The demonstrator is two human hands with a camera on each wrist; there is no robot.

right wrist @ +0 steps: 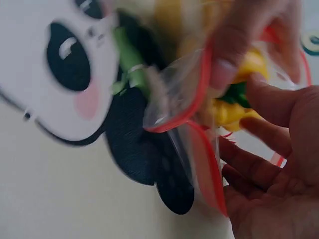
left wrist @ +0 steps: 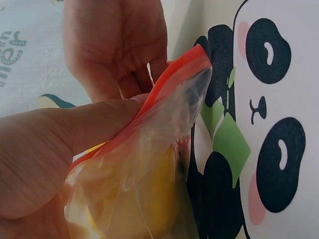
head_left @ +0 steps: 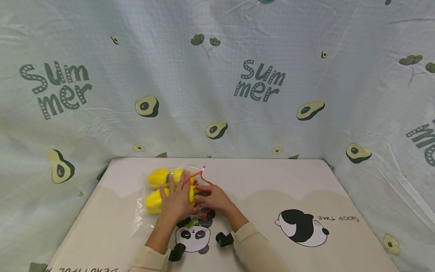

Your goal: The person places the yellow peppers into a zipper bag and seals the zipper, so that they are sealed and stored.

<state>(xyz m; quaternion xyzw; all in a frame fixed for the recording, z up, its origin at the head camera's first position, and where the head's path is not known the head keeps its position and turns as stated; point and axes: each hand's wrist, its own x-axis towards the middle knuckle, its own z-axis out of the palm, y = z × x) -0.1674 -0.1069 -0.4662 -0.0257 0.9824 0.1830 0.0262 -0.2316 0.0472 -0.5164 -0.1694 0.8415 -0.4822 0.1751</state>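
Observation:
A clear plastic zip bag [head_left: 138, 217] with a red zip edge [left wrist: 172, 74] lies on the table, and several yellow bell peppers [head_left: 154, 203] show in and around it. My left hand [head_left: 177, 202] spreads over the bag, its thumb gripping the red edge in the left wrist view. From the right, my right hand [head_left: 215, 198] reaches to the bag's mouth. In the right wrist view its thumb and forefinger pinch at the green-stemmed end of a yellow bell pepper [right wrist: 232, 115]. Both hands partly hide the peppers there.
The tabletop cover [head_left: 258, 181] carries printed pandas, one [head_left: 193, 238] just in front of the bag and another [head_left: 302, 228] to the right. A hanging cloth [head_left: 183, 75] with avocado prints stands behind the table and along its sides.

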